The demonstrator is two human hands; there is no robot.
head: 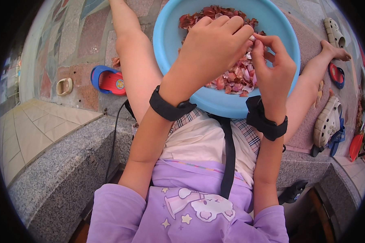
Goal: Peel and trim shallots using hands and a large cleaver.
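Observation:
A light blue plastic basin (294,57) sits between my legs. Papery reddish-pink onion or shallot skins (234,77) lie heaped inside it. Above the heap, my right hand (275,59) pinches a small pale shallot or onion piece (252,38) between thumb and forefinger. My left hand (214,45) meets it from the other side with curled fingers, its back turned up; its fingertips at the piece are partly hidden. Both hands cover the middle of the basin. Each wrist wears a black strap.
A blue-and-red slipper (111,81) and a beige shoe (64,86) lie left on the stone paving. Beige clogs (327,123), another clog (334,32) and a red-and-blue slipper (336,75) are at the right. A black cable (114,139) hangs over the granite ledge (70,152).

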